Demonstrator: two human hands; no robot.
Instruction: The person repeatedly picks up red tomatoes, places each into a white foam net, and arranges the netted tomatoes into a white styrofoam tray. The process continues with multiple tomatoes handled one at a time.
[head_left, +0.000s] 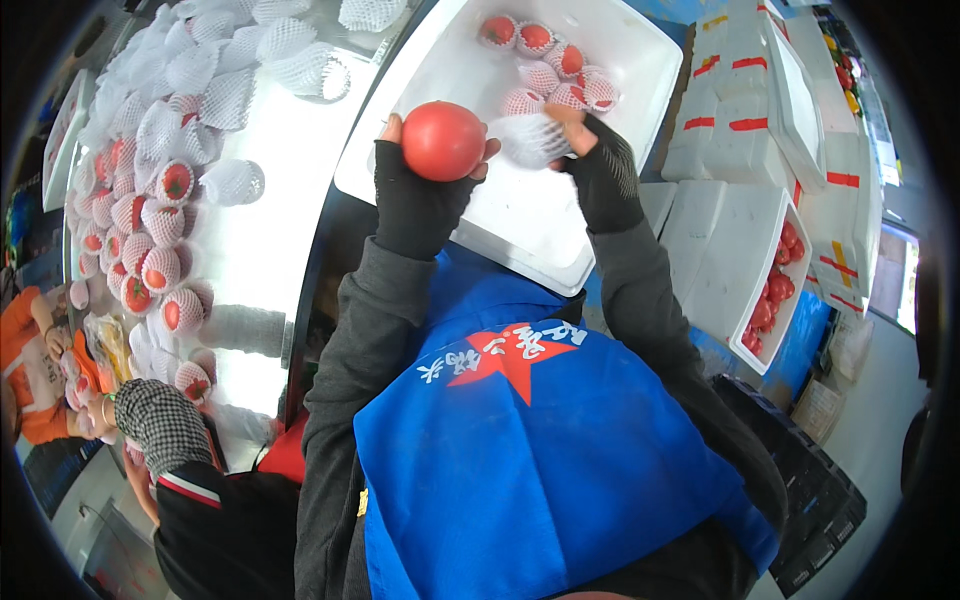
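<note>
My left hand (431, 172), in a black fingerless glove, holds a large bare red tomato (444, 141) over the near left part of a white foam box (517, 225). To its right my right hand (592, 154), gloved the same way, grips a white foam net sleeve (531, 140), which is blurred. The sleeve looks empty and stands apart from the tomato. Beyond my hands, several tomatoes in foam nets (565, 60) lie at the far end of the box.
On the metal table (277, 172) at left lie netted tomatoes (142, 232) and a heap of foam net sleeves (195, 67). Foam boxes (731, 112) with red tape are stacked at right, near an open box of tomatoes (776, 292). Below them is a black crate (795, 480). Other people work at lower left.
</note>
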